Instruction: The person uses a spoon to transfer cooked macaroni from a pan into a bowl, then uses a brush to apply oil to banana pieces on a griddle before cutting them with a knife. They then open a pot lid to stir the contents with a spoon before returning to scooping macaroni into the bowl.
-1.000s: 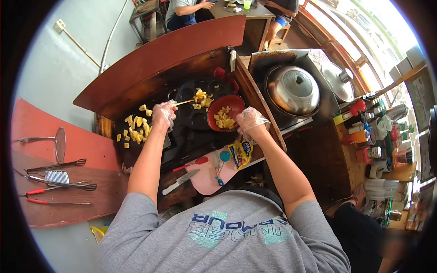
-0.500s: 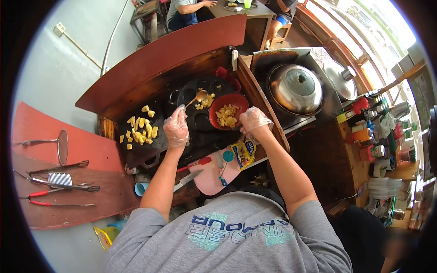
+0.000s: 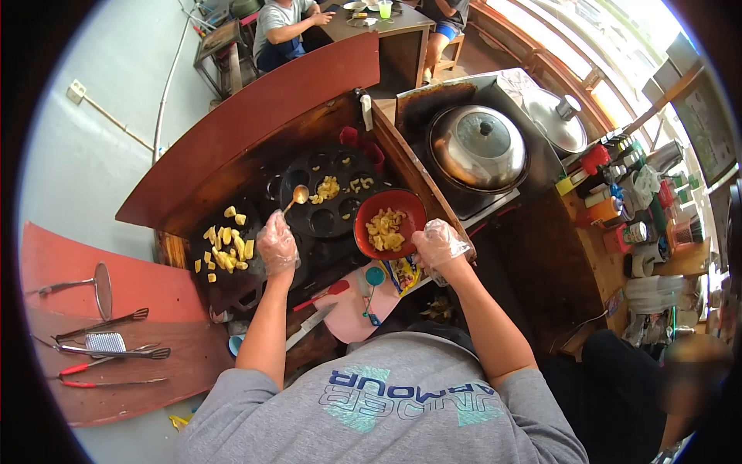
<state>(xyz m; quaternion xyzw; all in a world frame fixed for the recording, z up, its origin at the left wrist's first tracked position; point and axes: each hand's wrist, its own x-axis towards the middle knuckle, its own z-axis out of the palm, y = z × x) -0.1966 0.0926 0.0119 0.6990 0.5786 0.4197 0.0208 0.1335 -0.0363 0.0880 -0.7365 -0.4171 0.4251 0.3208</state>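
My left hand [image 3: 277,243], in a clear plastic glove, is closed round the handle of a gold-coloured spoon [image 3: 301,193], whose bowl is over the left part of a dark round pan [image 3: 323,222] with several hollows. Yellow chopped pieces [image 3: 326,189] lie in and around some of the hollows. My right hand [image 3: 440,246], gloved too, grips the right rim of a red bowl [image 3: 414,207] holding more chopped pieces [image 3: 386,230]. Larger yellow chunks [image 3: 228,249] rest on the dark surface left of my left hand.
A pink board [image 3: 354,319] with a turquoise scoop [image 3: 375,276] and a knife [image 3: 311,325] lie near my body. A lidded steel pot [image 3: 477,147] stands at right. Tongs [image 3: 112,383] and a strainer [image 3: 103,291] are at left. People [image 3: 286,29] sit beyond the red panel [image 3: 255,100].
The spoon has moved left, off the chopped pieces in the pan. The red bowl is tilted differently and sits nearer to me, clear of the hollows it partly covered. The whole view has shifted.
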